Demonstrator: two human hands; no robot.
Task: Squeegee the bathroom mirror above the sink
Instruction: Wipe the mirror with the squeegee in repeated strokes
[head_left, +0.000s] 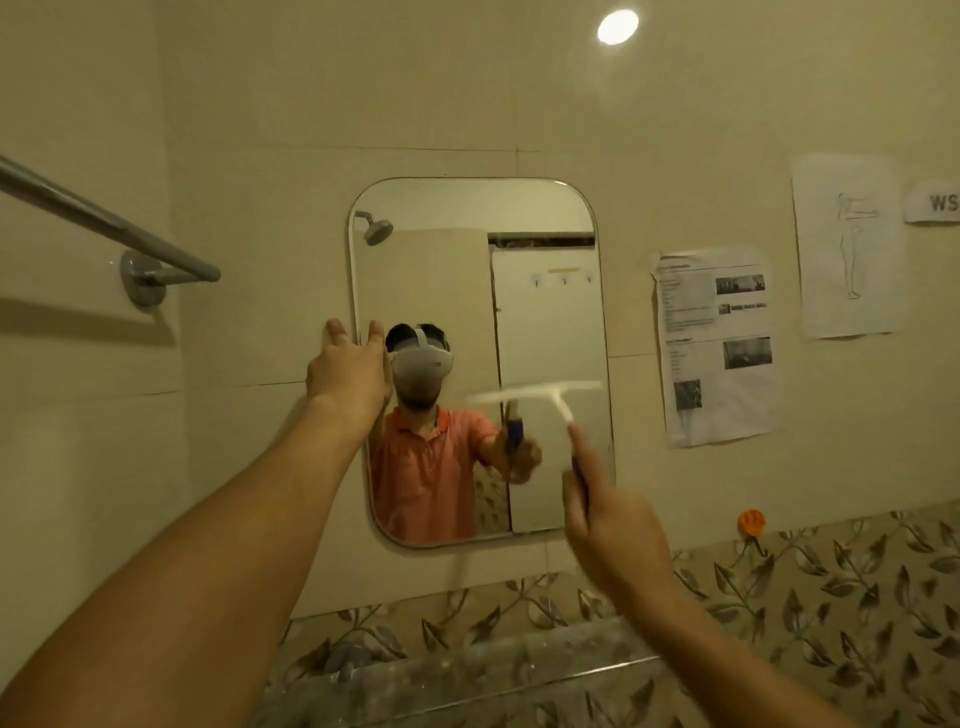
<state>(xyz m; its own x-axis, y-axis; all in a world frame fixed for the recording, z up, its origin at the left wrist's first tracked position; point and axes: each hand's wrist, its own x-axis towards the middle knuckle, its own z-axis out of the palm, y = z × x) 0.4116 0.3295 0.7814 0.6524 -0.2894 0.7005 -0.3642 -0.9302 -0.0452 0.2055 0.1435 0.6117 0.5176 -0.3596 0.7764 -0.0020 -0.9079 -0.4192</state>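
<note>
The right hand curls its fingers round the dark handle of a white squeegee. Its blurred blade lies across the right half of the mirror. The left hand, fingers straight, touches the mirror's left edge.

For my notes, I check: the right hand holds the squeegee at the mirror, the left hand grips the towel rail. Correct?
No. The head view shows the left hand resting on the left edge of the mirror, apart from the towel rail. The right hand holds the squeegee at the mirror.
</note>
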